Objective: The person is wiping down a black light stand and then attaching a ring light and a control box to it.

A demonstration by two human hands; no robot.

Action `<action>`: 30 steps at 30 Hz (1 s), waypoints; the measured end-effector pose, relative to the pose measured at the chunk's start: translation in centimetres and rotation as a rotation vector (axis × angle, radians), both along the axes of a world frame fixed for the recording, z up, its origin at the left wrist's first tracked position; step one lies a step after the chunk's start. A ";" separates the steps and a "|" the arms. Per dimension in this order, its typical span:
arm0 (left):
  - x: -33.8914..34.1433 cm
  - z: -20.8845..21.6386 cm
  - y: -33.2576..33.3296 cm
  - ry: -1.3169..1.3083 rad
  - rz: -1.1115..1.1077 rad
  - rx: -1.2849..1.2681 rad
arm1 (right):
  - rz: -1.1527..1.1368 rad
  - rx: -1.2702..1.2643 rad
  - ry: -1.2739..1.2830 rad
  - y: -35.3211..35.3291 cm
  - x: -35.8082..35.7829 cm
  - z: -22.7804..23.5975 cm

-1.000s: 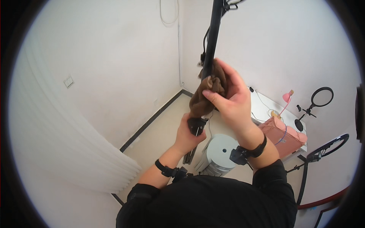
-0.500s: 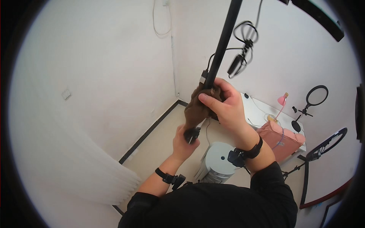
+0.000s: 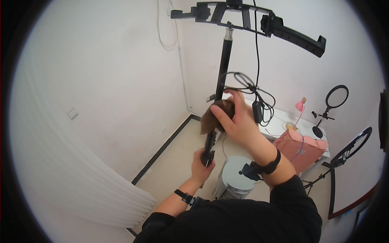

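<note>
Black pole: held before the person, leaning slightly, its upper end beneath a broad black bracket.
Brown cloth: folded against the pole's middle stretch, above the lower fitting.
Right hand: thumb and fingers closed over the cloth, pressing it to the pole; the far fingertips are partly hidden.
Left hand: wrapped around the lower fitting, steadying the pole from below.
Step in hand: judged to be wiping, with the cloth gathered round the shaft.
Next move: would call for a firm left hold and an even right squeeze, the cloth sliding along the shaft.
Black cable: looped just beside the right hand, its upper coils near the pole; it could snag the fingers during an upward stroke.
Plug: juts out at the pole's left, just above the cloth, a likely catch point.
Pale round-topped drum: on the floor, below and right of the left hand.
White table: beyond the right forearm, bearing a pink lamp.
Pink box: close by the table.
White curtain: at left, well apart from both hands.
</note>
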State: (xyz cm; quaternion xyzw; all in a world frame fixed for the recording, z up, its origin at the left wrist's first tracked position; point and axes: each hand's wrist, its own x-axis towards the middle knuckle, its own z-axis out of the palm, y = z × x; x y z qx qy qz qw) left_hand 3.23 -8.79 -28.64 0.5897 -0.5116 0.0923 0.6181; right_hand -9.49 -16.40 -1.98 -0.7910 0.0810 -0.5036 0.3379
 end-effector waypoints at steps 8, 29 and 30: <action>1.0 -1.0 -0.2 -0.078 0.023 -0.060 | 0.251 0.346 0.175 -1.1 0.5 0.1; 0.1 21.9 0.0 0.182 -0.670 -0.109 | 0.267 0.051 0.339 -3.2 -0.3 -12.3; 0.0 22.6 -0.1 0.271 -0.790 -0.069 | 0.299 0.130 0.331 -2.4 -0.2 -12.4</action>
